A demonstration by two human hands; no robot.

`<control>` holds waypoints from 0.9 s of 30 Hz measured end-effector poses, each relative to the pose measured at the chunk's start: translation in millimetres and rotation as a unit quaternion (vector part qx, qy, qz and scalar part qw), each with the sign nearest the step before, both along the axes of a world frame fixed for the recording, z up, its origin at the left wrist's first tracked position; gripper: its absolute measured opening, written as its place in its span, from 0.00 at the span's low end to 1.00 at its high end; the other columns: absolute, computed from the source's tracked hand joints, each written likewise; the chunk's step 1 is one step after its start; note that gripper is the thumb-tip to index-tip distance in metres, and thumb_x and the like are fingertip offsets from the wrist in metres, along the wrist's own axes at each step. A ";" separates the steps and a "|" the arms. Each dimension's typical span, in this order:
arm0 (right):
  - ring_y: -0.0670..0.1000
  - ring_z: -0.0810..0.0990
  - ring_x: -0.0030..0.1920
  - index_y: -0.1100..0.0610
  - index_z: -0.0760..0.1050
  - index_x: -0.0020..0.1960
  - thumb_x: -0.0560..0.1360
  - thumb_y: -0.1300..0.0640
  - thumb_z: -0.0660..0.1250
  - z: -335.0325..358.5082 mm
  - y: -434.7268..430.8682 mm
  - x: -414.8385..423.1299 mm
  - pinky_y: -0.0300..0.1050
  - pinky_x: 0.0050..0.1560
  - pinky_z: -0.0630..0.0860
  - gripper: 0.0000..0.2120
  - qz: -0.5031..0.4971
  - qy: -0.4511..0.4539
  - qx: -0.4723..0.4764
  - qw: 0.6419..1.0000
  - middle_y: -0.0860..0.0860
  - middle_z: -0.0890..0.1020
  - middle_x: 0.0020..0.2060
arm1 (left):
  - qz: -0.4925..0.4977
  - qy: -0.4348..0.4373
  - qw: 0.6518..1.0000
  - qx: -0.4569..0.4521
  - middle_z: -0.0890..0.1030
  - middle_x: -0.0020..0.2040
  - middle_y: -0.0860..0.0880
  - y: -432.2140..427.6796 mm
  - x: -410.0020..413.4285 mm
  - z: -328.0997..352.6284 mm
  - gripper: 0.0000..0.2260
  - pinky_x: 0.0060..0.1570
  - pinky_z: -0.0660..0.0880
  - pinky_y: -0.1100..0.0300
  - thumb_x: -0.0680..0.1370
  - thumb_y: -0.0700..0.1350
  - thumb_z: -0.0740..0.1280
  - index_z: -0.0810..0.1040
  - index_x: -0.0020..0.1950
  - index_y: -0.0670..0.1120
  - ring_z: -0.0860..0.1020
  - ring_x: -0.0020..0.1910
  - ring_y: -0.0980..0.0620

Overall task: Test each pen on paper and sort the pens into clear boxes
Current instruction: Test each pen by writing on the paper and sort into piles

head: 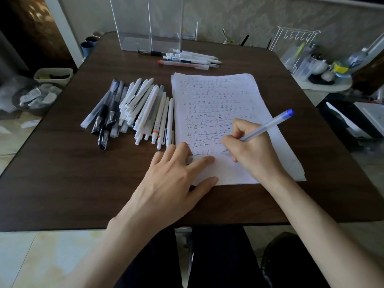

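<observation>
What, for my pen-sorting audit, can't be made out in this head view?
1. Fresh stroke of the blue-capped pen: head view, the right hand covers the paper beside the tip.
2. Clear boxes: head view, tops cut off by the upper edge.
3. Printing on the pen pile: head view, too small.
4. Paper's near-left edge: head view, under the left hand.
</observation>
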State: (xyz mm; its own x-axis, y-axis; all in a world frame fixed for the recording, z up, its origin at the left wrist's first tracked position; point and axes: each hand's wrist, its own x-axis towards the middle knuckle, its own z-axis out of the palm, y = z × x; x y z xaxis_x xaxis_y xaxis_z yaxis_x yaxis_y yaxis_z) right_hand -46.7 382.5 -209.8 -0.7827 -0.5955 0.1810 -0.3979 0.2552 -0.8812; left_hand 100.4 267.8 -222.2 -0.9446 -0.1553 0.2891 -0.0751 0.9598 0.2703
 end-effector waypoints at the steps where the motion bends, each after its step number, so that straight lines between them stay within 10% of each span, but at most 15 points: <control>1: 0.51 0.67 0.24 0.60 0.61 0.32 0.71 0.66 0.65 -0.3 0.2 0.1 0.48 0.28 0.70 0.15 -0.002 0.000 -0.002 1.000 0.59 0.66 0.24 | 0.001 -0.001 1.000 0.009 0.69 0.44 0.51 -0.1 0.2 0.6 0.19 0.42 0.68 0.56 0.77 0.59 0.54 0.74 0.61 0.54 0.71 0.43 0.49; 10: 0.45 0.69 0.24 0.60 0.63 0.33 0.74 0.64 0.65 2.4 0.5 1.2 0.41 0.28 0.68 0.15 0.021 0.012 0.004 1.000 0.55 0.69 0.24 | -0.018 0.047 0.977 0.209 0.68 0.40 0.57 -3.6 0.4 4.8 0.11 0.46 0.66 0.62 0.76 0.47 0.47 0.59 0.59 0.52 0.69 0.43 0.58; 27: 0.45 0.68 0.22 0.61 0.63 0.32 0.76 0.70 0.61 8.6 5.7 -1.7 0.34 0.27 0.68 0.16 0.041 -0.079 -0.191 0.978 0.50 0.69 0.20 | 0.036 0.129 0.976 0.171 0.81 0.40 0.50 11.0 -42.1 13.4 0.07 0.38 0.73 0.52 0.75 0.45 0.69 0.80 0.50 0.43 0.76 0.40 0.47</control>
